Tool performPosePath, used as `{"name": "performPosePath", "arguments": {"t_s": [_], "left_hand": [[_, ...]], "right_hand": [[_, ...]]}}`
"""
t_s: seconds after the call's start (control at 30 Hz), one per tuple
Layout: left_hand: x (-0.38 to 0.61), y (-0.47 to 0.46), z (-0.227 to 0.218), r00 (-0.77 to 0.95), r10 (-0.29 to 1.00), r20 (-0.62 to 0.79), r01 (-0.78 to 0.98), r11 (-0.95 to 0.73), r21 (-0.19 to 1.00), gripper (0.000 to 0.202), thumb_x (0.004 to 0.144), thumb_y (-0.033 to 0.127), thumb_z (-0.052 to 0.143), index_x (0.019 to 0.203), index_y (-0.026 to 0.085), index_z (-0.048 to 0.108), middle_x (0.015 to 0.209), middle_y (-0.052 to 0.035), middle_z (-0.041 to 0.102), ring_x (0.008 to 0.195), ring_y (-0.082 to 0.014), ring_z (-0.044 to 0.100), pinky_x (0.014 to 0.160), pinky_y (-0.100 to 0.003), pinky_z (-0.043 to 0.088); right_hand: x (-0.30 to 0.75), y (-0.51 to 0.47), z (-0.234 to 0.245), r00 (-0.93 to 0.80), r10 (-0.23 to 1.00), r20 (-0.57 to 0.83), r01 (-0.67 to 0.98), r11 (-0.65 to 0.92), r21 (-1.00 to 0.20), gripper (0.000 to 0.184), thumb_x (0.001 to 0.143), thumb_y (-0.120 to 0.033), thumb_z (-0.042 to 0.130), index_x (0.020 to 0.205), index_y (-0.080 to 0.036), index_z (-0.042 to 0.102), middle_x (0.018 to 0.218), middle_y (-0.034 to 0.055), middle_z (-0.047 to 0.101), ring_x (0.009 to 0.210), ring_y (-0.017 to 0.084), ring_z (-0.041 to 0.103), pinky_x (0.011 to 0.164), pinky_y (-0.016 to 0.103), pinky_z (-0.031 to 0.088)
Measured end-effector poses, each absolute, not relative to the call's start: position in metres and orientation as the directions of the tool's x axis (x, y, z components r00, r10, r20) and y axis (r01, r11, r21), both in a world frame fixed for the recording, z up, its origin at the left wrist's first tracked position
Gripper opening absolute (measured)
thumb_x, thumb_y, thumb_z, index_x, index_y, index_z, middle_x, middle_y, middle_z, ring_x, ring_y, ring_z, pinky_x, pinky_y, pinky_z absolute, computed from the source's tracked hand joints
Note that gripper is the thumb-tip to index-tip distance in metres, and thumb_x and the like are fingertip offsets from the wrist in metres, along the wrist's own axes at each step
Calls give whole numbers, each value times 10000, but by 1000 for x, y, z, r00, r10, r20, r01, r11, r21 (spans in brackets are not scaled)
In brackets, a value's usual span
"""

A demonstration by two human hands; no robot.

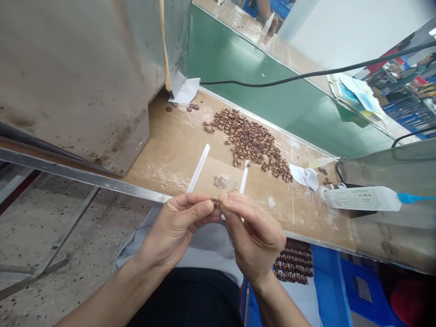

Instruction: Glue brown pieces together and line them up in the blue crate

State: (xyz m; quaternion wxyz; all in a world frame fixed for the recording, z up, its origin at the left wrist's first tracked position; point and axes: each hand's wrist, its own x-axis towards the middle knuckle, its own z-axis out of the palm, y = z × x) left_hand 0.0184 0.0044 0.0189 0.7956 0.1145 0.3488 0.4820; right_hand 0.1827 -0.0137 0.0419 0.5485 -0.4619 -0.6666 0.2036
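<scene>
Left hand and right hand, grip narrow, pinch one small brown piece; beyond on the counter lie clear discs and a brown pile, a bottle rightward.

left hand: thumb and fingertips pinched | right hand: likewise pinched, fingers curled | hands: facing, tips close together | left forearm, right forearm: bare, angled inward
</scene>
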Motion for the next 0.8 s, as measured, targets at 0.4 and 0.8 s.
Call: {"name": "performPosePath", "arguments": {"t_s": [0.4, 0.8], "left_hand": [[6, -13, 19, 107, 987, -120, -116, 132, 984, 176, 1053, 414, 814, 1149, 293, 900, 1061, -16, 907, 984, -220, 871, 942, -306, 691], [-7, -10, -13, 36, 995, 91, 298, -97, 950, 137, 1083, 371, 750, 1030, 361, 876, 1041, 115, 890, 974, -126, 831, 942, -216, 579]], "right_hand": [[199, -17, 40, 201, 877, 436, 374, 343, -862, 260, 1015, -88, 814, 1168, -291, 869, 1121, 26, 875, 1048, 240, 847, 953, 403, 710], [313, 13, -29, 108, 843, 527, 847, 200, -493, 148, 1110, -228, 721, 1123, -266, 864, 1098, 26, 878, 1029, 228, 834, 956, 380, 663]]}}
